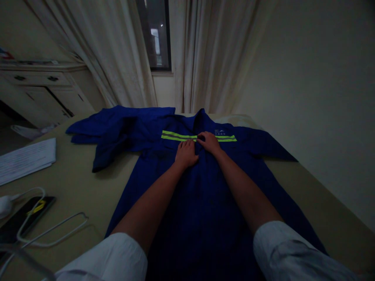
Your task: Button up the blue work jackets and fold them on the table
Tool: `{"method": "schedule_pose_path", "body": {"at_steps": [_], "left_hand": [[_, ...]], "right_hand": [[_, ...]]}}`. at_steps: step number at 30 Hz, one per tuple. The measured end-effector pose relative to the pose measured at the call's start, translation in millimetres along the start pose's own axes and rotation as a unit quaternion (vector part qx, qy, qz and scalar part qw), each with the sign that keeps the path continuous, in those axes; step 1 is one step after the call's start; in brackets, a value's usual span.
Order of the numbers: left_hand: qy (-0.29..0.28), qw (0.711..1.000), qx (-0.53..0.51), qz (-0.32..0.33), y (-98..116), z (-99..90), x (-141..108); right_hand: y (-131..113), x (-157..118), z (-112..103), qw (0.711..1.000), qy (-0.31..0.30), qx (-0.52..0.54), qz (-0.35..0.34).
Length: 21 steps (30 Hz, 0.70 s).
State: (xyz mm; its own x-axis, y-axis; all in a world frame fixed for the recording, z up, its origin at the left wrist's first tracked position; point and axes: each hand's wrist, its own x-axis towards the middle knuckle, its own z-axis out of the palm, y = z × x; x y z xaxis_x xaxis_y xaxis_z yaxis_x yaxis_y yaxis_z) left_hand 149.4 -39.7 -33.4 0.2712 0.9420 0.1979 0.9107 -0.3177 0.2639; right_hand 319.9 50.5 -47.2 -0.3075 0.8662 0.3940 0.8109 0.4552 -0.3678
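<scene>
Both forearms reach forward from light sleeves and converge over the chest of a blue jacket (202, 187). The left hand (186, 153) lies palm down, its fingers slightly bent and pointing away from the person, the tips at the lower edge of the yellow-green reflective stripe (175, 136) and the thumb held out to the right; it is mostly open and rests on the cloth without a visible grip. The right hand (208, 141) is half curled, angled forward and to the left, its fingers and thumb bent in at the front opening over the stripe; whether they pinch the fabric cannot be told. The jacket lies spread front up on the beige surface (79, 187), its long axis running away from the person, collar (202, 119) at the far end and body towards the near side. Its right-side sleeve (269, 146) slants outward and slightly nearer, while the left-side sleeve (109, 148) bends back towards the person, beside another piece of blue cloth (140, 112)
</scene>
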Motion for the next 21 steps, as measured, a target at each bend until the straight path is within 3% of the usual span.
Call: {"method": "schedule_pose_path", "body": {"at_steps": [5, 9, 17, 21], "left_hand": [[-0.001, 1.000, 0.006, -0.001, -0.4, -0.4, 0.3], [0.002, 1.000, 0.009, 0.003, 0.5, -1.4, 0.0], [0.007, 1.000, 0.018, 0.005, -0.9, 3.0, 0.4], [0.005, 1.000, 0.019, 0.005, -0.6, 2.0, 0.7]], "right_hand": [[2.1, 5.9, -4.0, 0.999, -0.030, 0.019, 0.014], [-2.4, 7.8, -10.5, 0.997, -0.065, -0.035, 0.008], [-39.3, -2.5, -19.2, 0.980, -0.090, -0.166, 0.058], [-49.4, -3.9, -18.4, 0.968, -0.100, -0.229, 0.037]]}}
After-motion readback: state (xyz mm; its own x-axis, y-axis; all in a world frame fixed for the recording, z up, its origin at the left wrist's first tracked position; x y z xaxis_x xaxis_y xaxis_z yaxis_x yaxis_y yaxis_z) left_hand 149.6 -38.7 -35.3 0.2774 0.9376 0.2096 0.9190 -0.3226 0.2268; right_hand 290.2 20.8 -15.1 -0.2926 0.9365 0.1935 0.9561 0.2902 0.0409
